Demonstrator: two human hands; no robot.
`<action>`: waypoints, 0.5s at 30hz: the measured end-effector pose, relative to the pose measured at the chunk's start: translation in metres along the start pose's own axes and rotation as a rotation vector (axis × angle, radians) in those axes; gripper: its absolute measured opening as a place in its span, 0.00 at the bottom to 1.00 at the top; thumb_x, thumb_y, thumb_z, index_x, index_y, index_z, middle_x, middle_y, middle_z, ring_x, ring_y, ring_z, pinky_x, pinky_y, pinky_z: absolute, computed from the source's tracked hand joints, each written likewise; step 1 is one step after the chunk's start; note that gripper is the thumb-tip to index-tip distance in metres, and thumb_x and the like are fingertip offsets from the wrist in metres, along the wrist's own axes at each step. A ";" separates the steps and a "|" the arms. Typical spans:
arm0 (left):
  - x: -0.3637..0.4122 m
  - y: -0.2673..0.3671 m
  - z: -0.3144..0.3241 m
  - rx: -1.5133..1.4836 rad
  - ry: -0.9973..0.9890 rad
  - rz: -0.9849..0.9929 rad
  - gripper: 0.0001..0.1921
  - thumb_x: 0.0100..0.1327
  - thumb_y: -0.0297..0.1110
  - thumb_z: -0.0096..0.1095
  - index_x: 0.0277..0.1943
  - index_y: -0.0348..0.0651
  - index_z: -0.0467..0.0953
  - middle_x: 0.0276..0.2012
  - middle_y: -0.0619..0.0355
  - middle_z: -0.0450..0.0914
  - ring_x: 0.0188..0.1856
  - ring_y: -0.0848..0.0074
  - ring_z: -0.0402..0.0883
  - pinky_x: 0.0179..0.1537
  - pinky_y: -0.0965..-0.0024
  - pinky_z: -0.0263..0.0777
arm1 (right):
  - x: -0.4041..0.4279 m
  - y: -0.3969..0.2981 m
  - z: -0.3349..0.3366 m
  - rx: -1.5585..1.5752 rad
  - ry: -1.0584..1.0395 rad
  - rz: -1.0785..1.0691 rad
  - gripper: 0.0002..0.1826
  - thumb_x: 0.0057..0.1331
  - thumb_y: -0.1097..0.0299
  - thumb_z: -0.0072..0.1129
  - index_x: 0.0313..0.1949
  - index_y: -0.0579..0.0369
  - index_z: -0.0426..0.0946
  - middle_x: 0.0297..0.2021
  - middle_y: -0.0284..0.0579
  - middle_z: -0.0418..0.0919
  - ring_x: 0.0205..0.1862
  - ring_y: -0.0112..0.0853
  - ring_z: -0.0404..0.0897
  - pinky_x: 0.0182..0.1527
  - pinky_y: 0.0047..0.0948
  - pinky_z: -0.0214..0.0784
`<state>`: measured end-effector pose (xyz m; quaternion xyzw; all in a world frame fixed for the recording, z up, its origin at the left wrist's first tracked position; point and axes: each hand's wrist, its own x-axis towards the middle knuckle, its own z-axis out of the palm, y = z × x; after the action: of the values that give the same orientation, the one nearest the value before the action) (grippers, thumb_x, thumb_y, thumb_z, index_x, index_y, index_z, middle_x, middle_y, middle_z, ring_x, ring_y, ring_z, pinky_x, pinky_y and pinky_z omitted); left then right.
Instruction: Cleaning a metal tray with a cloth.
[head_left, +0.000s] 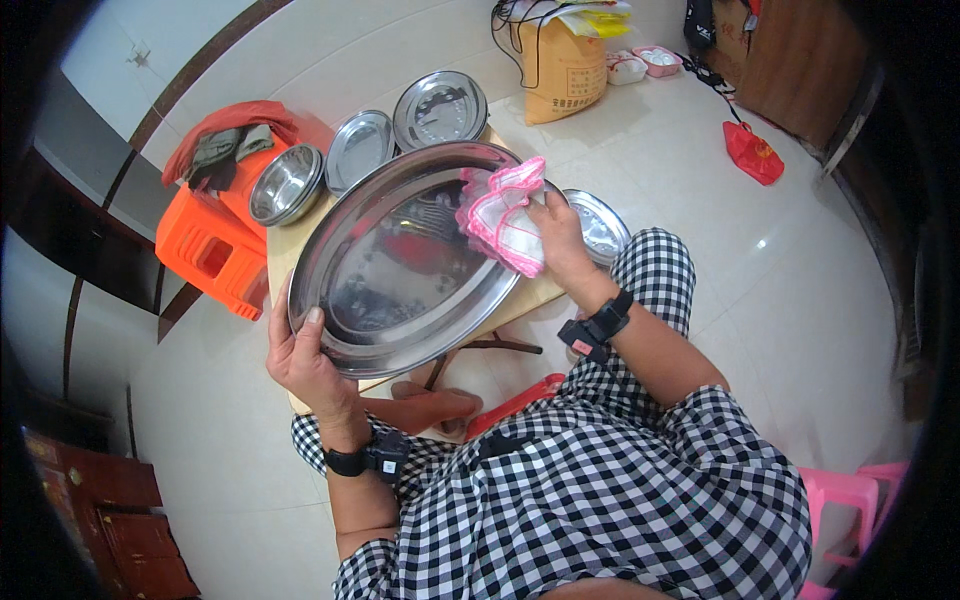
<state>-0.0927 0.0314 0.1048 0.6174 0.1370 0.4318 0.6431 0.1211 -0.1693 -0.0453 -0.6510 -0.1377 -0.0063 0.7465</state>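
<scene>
A large oval stainless steel tray (375, 270) is held tilted above a small wooden table. My left hand (311, 352) grips its near left rim, thumb on the inside and fingers behind. In my right hand (555, 225) is a white cloth with pink edging (510, 217), pressed against the tray's right side. Behind the tray stand a stack of steel bowls (285, 184), a steel plate (360, 142) and a round steel dish with a patterned base (440, 111). Another round steel dish (596, 225) lies beyond my right hand, partly hidden by it.
The pale wooden table top (289, 255) shows around the tray. Orange plastic stools (210, 247) with cloths on top stand at the left. A yellow sack (562, 71) leans by the wall, with small baskets (656, 61) beside it. Pink stools (840, 495) are at lower right.
</scene>
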 end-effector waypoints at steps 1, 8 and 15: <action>-0.002 -0.001 0.004 0.002 -0.002 0.000 0.24 0.63 0.16 0.50 0.63 0.23 0.70 0.55 0.42 0.80 0.55 0.66 0.82 0.60 0.68 0.74 | -0.001 0.003 0.005 0.145 0.028 0.096 0.15 0.72 0.68 0.51 0.53 0.64 0.74 0.42 0.50 0.82 0.44 0.35 0.81 0.47 0.32 0.70; -0.024 -0.019 0.040 -0.109 0.039 0.092 0.28 0.63 0.15 0.47 0.68 0.27 0.65 0.60 0.42 0.76 0.59 0.64 0.79 0.64 0.65 0.71 | -0.024 -0.019 0.035 0.597 -0.033 0.466 0.13 0.74 0.67 0.50 0.53 0.61 0.73 0.42 0.42 0.82 0.41 0.29 0.82 0.45 0.31 0.77; -0.040 -0.054 0.052 -0.197 0.037 -0.121 0.30 0.64 0.16 0.46 0.70 0.32 0.62 0.61 0.47 0.75 0.61 0.68 0.76 0.65 0.66 0.68 | -0.051 -0.019 0.047 0.805 -0.138 0.620 0.16 0.72 0.72 0.51 0.57 0.61 0.74 0.48 0.45 0.82 0.46 0.34 0.84 0.48 0.35 0.79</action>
<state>-0.0578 -0.0253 0.0515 0.5338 0.1431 0.4148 0.7229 0.0593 -0.1347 -0.0319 -0.3208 0.0212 0.3119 0.8941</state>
